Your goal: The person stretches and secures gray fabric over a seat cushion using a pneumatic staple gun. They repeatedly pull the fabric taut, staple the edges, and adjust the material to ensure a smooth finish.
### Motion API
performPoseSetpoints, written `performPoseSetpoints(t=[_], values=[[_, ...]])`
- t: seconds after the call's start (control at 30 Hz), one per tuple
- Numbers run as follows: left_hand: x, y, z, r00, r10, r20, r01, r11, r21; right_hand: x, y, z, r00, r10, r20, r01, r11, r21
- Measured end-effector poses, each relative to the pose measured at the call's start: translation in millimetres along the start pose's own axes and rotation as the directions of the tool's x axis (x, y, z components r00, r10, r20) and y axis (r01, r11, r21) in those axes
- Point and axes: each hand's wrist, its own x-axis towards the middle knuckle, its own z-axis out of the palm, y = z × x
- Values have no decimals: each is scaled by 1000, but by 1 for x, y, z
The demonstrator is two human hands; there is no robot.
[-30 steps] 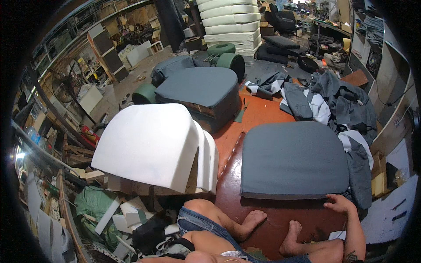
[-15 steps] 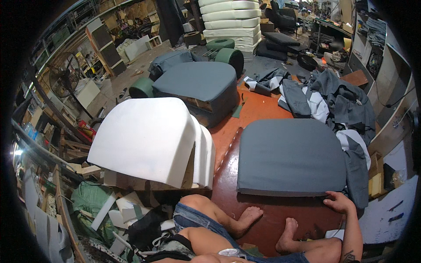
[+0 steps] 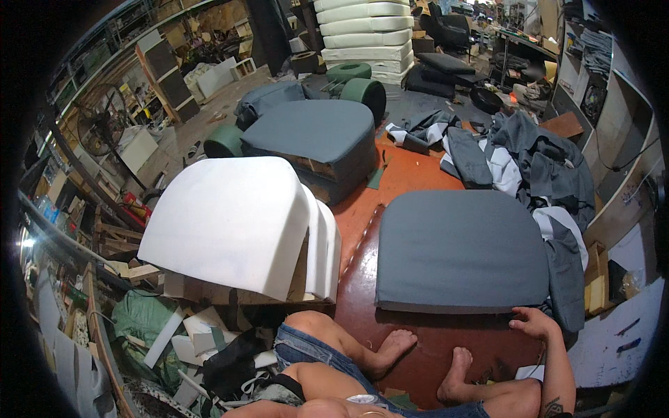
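A grey fabric-covered seat cushion lies flat on the reddish-brown board, its rounded side away from me. My right hand is at its near right corner, fingers loosely bent and apart, holding nothing; I cannot tell whether the fingertips touch the cushion. At the lower edge, by my lap, shows skin that looks like part of my left hand, with its fingers mostly cut off. To the left, a white foam cushion leans tilted against more white foam pieces.
Beyond the foam stand a grey upholstered seat and green rolls. Grey and white covers lie heaped at the right. Foam scraps and a green sack crowd the left. White cushions are stacked at the back.
My right hand has shifted slightly left and down, its fingers a little more apart. More skin shows at the lower edge by my lap. The cushions stay put.
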Motion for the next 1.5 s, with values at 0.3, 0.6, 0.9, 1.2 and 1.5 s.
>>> performPoseSetpoints(t=[0.3,0.6,0.9,1.2,1.5], values=[[5,4,0,999,-41,-3,41,999,29,1,0,0,1000,25,9,-25,1000,16],[5,7,-3,998,-67,19,66,997,37,0,-1,0,1000,26,3,-26,1000,4],[1,14,-9,991,-126,54,120,988,97,-2,-5,-1,1000,28,9,-28,999,31],[18,-8,-18,995,19,96,-31,991,130,12,18,4,1000,-15,15,15,999,33],[71,-42,-84,844,159,-512,21,945,328,6,11,1,1000,14,8,-15,1000,22]])
